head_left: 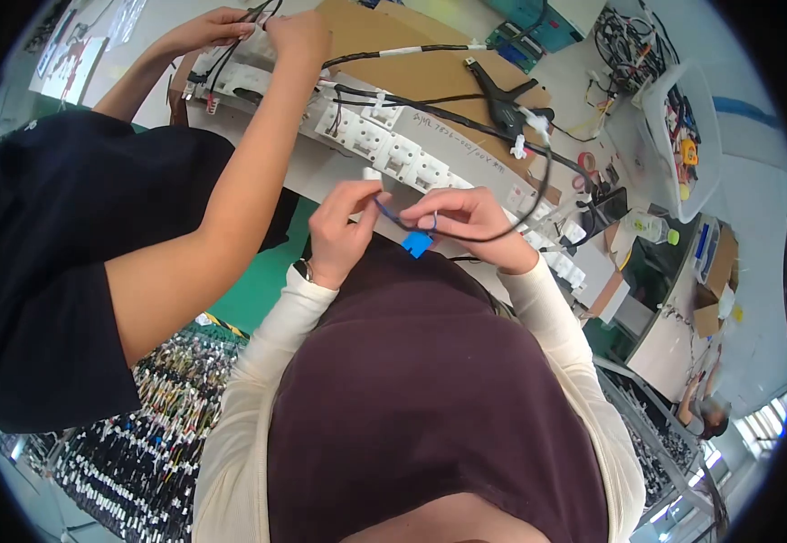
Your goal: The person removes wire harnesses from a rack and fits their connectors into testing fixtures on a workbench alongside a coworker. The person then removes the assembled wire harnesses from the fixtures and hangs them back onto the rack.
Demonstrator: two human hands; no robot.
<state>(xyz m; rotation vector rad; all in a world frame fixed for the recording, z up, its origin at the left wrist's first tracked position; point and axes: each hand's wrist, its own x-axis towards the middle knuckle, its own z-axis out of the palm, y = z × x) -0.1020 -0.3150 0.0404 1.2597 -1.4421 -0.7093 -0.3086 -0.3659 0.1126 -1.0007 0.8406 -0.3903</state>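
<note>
My left hand (pixel 345 231) pinches the end of a thin blue-and-black wire near a white piece (pixel 372 175). To its right, my right hand (pixel 478 226) has thumb and fingers closed on the black cable (pixel 513 228), which loops up toward the board. A blue tag (pixel 417 243) hangs from the wire between the two hands. Beyond my fingers runs a row of white sockets (pixel 398 156) along the edge of a long board. A black clamp (pixel 500 104) stands over the cables behind my right hand.
A co-worker in a dark shirt (pixel 68 262) stands at the left, both hands on black cables. Cardboard (pixel 412 72) lies on the bench. A clear bin (pixel 683 136), a bottle (pixel 651 228) and tangled cables (pixel 633 45) are at the right. Many harnesses (pixel 158 425) hang at the lower left.
</note>
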